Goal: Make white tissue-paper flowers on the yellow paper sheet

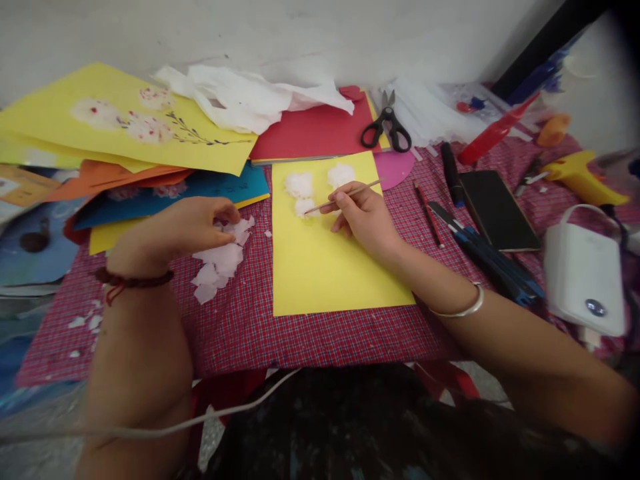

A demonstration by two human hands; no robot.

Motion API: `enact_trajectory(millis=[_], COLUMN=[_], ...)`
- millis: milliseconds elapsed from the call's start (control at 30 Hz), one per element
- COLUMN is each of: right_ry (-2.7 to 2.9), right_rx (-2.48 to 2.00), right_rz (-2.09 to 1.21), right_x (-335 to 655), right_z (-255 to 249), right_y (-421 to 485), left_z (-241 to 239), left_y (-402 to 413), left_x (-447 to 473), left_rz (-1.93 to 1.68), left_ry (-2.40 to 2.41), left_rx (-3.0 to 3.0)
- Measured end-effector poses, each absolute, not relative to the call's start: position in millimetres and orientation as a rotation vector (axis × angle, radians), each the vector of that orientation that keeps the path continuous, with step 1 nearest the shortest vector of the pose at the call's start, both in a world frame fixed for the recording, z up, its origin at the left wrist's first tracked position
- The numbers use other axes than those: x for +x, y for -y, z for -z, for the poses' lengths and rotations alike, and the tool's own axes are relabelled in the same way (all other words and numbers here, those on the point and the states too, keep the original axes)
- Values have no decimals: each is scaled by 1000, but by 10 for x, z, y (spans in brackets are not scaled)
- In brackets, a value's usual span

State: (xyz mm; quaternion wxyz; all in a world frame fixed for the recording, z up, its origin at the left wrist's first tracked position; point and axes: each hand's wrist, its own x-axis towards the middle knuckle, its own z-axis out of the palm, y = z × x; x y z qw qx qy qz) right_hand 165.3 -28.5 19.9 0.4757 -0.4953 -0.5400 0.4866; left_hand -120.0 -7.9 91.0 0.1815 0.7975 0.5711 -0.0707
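In my right hand [367,217] a thin wooden stick [363,189] is pinched, its lower end touching a white paper tuft [305,207] on the yellow sheet [345,267]. Two more white tufts, one at the upper left [299,183] and one at the upper right [341,174], sit on the same sheet. To the left, my left hand [193,227] hovers over a heap of torn pale tissue paper pieces [220,263]. Its thumb and forefinger are apart, and nothing shows between them.
A yellow sheet with painted flowers [165,133] rests on coloured papers at the back left. Black scissors [386,125] lie behind. On the right are a pencil [428,213], a black notebook [497,210], a yellow glue gun [580,177] and a white device [583,277].
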Motion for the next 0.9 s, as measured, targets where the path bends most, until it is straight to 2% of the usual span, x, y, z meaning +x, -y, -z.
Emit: enact_trajectory(millis=[467,600,733,900], right_ry=[1240,1237,1228,1237], right_rx=[-1192,-1193,-1212,-1231], right_rz=[-1218,-1216,-1213,-1224], right_x=[1647,1663,1685,1702], right_z=[-246,-274,-273,-248], right_y=[307,329,328,308], left_z=[-843,-919,-1000,-959], left_y=[101,122,188,182], left_x=[-941,-1002,-1033,-1010], left_rz=[375,74,-283,-355], left_ry=[-1769,-1847,-1695,-1597], left_rx=[2439,2269,2032,2014])
